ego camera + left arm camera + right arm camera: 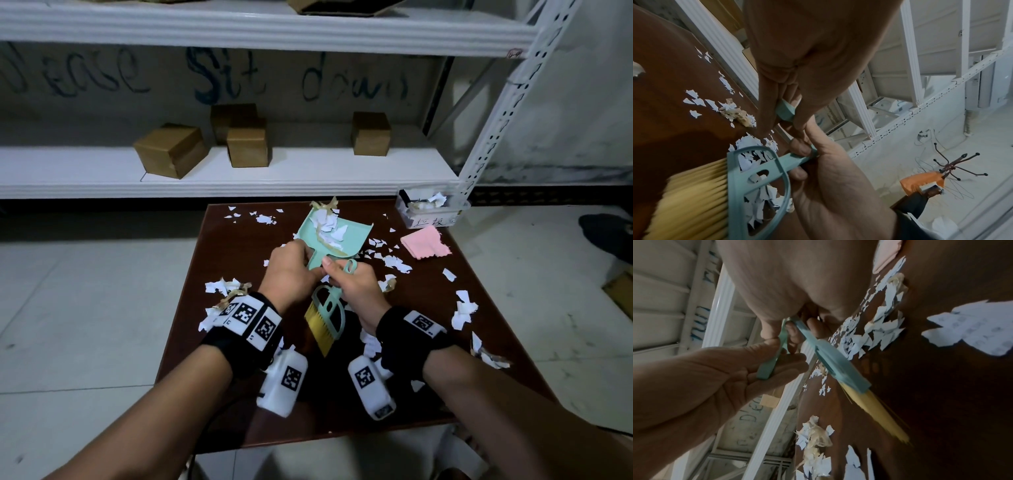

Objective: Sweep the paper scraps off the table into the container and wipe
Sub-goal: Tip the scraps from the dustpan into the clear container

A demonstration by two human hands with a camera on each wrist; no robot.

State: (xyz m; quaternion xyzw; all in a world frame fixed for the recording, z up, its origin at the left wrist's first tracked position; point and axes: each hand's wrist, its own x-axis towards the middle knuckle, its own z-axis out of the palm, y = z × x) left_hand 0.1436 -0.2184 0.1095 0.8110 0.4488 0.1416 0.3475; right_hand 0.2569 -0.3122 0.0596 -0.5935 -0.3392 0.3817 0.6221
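My left hand [297,263] grips the handle of a teal dustpan [310,229], which is held over the middle of the dark brown table [246,404] and carries a heap of white scraps [329,229]. My right hand [346,279] grips the handle of a teal brush [329,308] whose yellow bristles [320,327] point back toward me. The two hands touch each other. In the left wrist view, fingers [777,100] curl round the dustpan handle [786,112]; the brush [758,177] is below. Paper scraps [394,262] lie all over the table.
A clear container [432,209] with scraps in it stands at the table's far right corner. A pink cloth [426,245] lies just in front of it. A white shelf [239,171] with cardboard boxes [171,150] runs behind the table.
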